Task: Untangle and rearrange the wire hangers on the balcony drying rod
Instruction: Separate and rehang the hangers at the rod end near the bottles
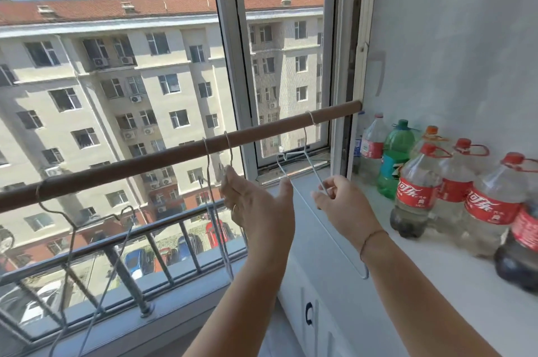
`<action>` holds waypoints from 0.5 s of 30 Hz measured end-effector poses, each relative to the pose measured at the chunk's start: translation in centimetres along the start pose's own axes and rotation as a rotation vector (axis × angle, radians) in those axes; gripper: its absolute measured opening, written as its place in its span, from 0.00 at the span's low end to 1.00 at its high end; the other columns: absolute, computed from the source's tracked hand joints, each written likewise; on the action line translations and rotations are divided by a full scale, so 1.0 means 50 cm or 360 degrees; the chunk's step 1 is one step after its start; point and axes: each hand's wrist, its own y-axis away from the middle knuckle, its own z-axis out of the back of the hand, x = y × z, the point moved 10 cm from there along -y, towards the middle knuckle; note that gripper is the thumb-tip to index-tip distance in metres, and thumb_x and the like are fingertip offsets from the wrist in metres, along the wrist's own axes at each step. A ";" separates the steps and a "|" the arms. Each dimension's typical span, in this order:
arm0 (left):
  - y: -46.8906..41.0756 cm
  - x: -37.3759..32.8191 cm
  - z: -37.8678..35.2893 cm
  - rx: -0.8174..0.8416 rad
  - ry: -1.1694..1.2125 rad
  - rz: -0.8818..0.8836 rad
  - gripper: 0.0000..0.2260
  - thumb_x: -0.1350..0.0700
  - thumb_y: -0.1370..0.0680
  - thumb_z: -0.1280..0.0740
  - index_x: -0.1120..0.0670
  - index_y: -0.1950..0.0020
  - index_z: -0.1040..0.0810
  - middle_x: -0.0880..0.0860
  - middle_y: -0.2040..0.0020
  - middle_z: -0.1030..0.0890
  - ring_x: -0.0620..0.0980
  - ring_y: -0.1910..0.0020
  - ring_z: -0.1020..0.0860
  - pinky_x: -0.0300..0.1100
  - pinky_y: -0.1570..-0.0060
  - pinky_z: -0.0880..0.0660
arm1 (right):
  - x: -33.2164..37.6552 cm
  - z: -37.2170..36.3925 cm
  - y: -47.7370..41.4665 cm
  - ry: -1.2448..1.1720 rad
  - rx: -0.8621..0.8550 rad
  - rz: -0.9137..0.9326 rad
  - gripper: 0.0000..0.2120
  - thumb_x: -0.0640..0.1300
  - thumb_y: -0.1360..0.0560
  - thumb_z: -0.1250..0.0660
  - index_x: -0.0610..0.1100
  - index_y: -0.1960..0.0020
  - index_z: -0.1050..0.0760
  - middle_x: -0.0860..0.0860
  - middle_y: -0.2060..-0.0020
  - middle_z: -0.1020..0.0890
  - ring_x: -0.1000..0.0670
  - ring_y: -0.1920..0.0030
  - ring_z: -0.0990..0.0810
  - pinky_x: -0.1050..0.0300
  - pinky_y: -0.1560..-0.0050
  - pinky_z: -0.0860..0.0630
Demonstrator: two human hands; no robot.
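Both forearms come up from the bottom of the view, bare, wrists about level and close together under the drying rod, whose long axis climbs from low on my left to the window frame on my right. With my right hand, palm turned inward, I pinch the sloping arm of the white hanger between thumb and fingertips. Its hook sits on the rod up and to the right of that grip, near the rod's right end. The frame is swung nearly edge-on to me, and its long bottom wire trails back under my right wrist. My left hand stands more upright, its fingers curled at the neck of the grey hanger, which drops straight from its hook just above them. The thumb sticks out to the right and touches the white hanger's other arm. Whether the fingers truly clamp the grey wire I cannot tell for certain, but they look closed on it. Just left of it hangs the neighbouring hanger, its wires running down close beside the grey one. The far hanger hangs well apart, toward the rod's left end. I judge that the next move depends on drawing the two hands apart along the rod: right toward the wall, left holding the grey pair.
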 end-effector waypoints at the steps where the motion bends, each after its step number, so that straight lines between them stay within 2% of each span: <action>1: 0.002 0.001 -0.005 0.0024 0.0013 0.0024 0.42 0.50 0.26 0.32 0.57 0.24 0.59 0.55 0.24 0.52 0.54 0.24 0.54 0.52 0.27 0.52 | -0.004 -0.005 0.000 -0.0058 -0.0004 0.0003 0.10 0.47 0.25 0.36 0.44 0.46 0.27 0.49 0.60 0.20 0.48 0.57 0.19 0.57 0.59 0.24; 4: 0.008 -0.011 -0.003 -0.0032 0.0070 -0.0028 0.40 0.53 0.26 0.32 0.56 0.24 0.57 0.54 0.24 0.52 0.51 0.24 0.55 0.49 0.28 0.54 | -0.009 -0.010 -0.003 -0.0206 -0.0032 0.0016 0.07 0.45 0.23 0.38 0.43 0.48 0.25 0.50 0.66 0.20 0.51 0.62 0.20 0.55 0.58 0.22; 6: 0.017 -0.039 0.007 -0.0132 0.0118 -0.0198 0.37 0.55 0.26 0.33 0.55 0.25 0.52 0.53 0.25 0.48 0.50 0.25 0.51 0.47 0.28 0.53 | -0.007 -0.006 -0.008 -0.0270 -0.0061 0.0042 0.07 0.44 0.23 0.38 0.42 0.49 0.24 0.50 0.68 0.20 0.53 0.66 0.22 0.58 0.62 0.24; 9: 0.013 -0.081 -0.015 -0.0028 0.0245 -0.0363 0.27 0.55 0.25 0.34 0.53 0.29 0.41 0.51 0.31 0.37 0.49 0.29 0.39 0.46 0.30 0.41 | 0.005 0.003 -0.023 -0.0394 -0.0116 0.0095 0.07 0.43 0.22 0.39 0.41 0.53 0.24 0.50 0.71 0.22 0.53 0.70 0.25 0.60 0.65 0.27; 11: -0.008 -0.091 -0.058 0.0190 0.0325 -0.0287 0.19 0.54 0.24 0.36 0.53 0.33 0.33 0.49 0.36 0.30 0.47 0.36 0.31 0.42 0.36 0.34 | 0.017 0.008 -0.042 -0.0441 -0.0135 0.0114 0.07 0.43 0.23 0.39 0.42 0.54 0.24 0.50 0.72 0.22 0.54 0.71 0.26 0.60 0.67 0.27; 13: -0.037 -0.092 -0.104 0.0360 0.0340 -0.0132 0.16 0.53 0.23 0.38 0.57 0.37 0.27 0.54 0.41 0.23 0.50 0.43 0.24 0.44 0.41 0.29 | 0.027 0.011 -0.067 -0.0449 -0.0137 0.0125 0.07 0.42 0.23 0.39 0.41 0.53 0.23 0.49 0.72 0.22 0.52 0.71 0.25 0.57 0.65 0.26; 14: -0.051 -0.091 -0.125 0.0421 0.0312 -0.0062 0.14 0.54 0.23 0.39 0.59 0.40 0.25 0.57 0.48 0.20 0.52 0.50 0.22 0.46 0.46 0.25 | 0.030 0.010 -0.081 -0.0451 -0.0129 0.0121 0.07 0.42 0.23 0.39 0.40 0.54 0.23 0.49 0.71 0.22 0.51 0.70 0.25 0.54 0.64 0.25; 15: -0.065 -0.090 -0.146 0.0480 0.0309 0.0006 0.12 0.55 0.23 0.39 0.61 0.46 0.22 0.58 0.58 0.20 0.53 0.61 0.22 0.45 0.57 0.23 | 0.031 0.007 -0.095 -0.0454 -0.0108 0.0107 0.08 0.42 0.24 0.38 0.39 0.55 0.23 0.48 0.71 0.21 0.50 0.69 0.24 0.53 0.63 0.25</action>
